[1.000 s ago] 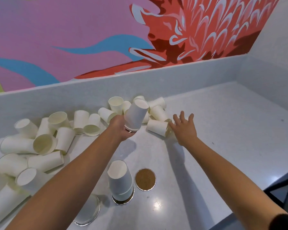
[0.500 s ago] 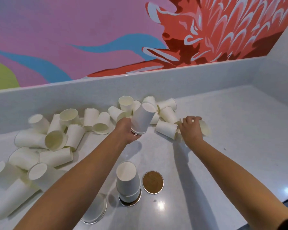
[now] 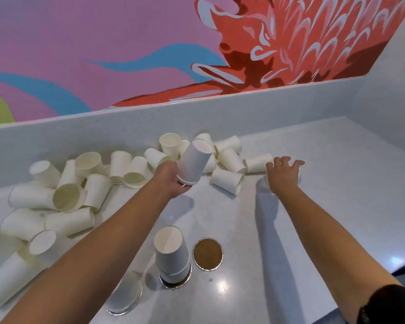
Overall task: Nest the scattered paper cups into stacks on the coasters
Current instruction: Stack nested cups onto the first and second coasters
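Note:
My left hand (image 3: pixel 173 181) grips a short nested stack of white paper cups (image 3: pixel 194 161), held upside down and tilted above the counter. My right hand (image 3: pixel 283 175) is farther right, curled down over a lone paper cup (image 3: pixel 299 178) that is mostly hidden under the palm. Near me, a stack of upside-down cups (image 3: pixel 171 250) stands on a round coaster (image 3: pixel 176 282). A bare cork coaster (image 3: pixel 208 254) lies just right of it. A silvery coaster (image 3: pixel 124 298) lies to the left, partly under my forearm. Several loose cups (image 3: pixel 68 199) lie scattered at left and along the back (image 3: pixel 229 159).
A grey upstand (image 3: pixel 243 113) runs along the back of the counter below a painted mural, and a grey side wall (image 3: pixel 384 94) closes the right. The counter's front edge (image 3: pixel 332 312) cuts across the lower right corner.
My right hand has moved right, away from the cup cluster, and come down over a single cup. My left hand still holds its stack in about the same place.

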Tool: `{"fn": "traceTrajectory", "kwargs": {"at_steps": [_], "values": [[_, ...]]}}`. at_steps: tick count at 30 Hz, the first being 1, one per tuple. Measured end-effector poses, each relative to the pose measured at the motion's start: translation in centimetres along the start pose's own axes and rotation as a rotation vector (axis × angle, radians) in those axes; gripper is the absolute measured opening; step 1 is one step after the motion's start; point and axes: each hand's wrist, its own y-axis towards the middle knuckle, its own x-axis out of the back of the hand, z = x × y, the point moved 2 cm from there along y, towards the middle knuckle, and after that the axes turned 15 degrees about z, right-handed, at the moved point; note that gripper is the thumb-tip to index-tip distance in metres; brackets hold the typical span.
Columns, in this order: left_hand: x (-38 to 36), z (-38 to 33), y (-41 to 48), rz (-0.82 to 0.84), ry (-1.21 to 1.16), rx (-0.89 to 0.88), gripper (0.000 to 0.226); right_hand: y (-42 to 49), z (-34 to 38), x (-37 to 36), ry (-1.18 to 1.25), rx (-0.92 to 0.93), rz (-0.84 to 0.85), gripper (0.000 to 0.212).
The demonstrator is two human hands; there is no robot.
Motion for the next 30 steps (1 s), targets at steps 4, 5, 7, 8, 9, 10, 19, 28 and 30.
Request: {"fn": "traceTrajectory", "kwargs": {"at_steps": [4, 5, 7, 8, 9, 10, 19, 28, 30], "values": [[-0.2, 0.4, 0.3, -0.018, 0.013, 0.010, 0.038, 1.8, -1.6, -1.5, 0.057, -0.008, 0.059, 0.056], [-0.2, 0.3, 0.5, -0.031, 0.017, 0.012, 0.038, 2.2, -1.7, -1.7, 0.072, -0.003, 0.073, 0.056], [-0.3, 0.1, 0.8, -0.050, 0.029, 0.009, 0.040, 2.8, -1.7, -2.0, 0.100, 0.009, 0.096, 0.056], [-0.3, 0.0, 1.0, -0.049, 0.031, 0.007, 0.041, 3.0, -1.7, -2.0, 0.109, 0.013, 0.100, 0.054], [-0.4, 0.0, 1.2, -0.050, 0.031, 0.006, 0.041, 3.2, -1.7, -2.0, 0.115, 0.017, 0.102, 0.053], [-0.5, 0.0, 1.3, -0.051, 0.032, 0.007, 0.041, 3.4, -1.7, -2.0, 0.120, 0.020, 0.101, 0.053], [-0.4, 0.4, 2.5, -0.074, 0.070, 0.027, 0.037, 4.3, -1.5, -2.7, 0.056, 0.069, 0.071, 0.043], [0.5, 0.6, 2.3, -0.126, 0.050, 0.027, 0.037, -2.0, -1.0, 10.0, 1.430, 0.295, -0.159, 0.065], [0.3, 0.5, 2.0, -0.123, 0.031, -0.002, 0.036, -5.5, -0.3, 13.9, 1.854, 0.498, -0.324, 0.063]]}}
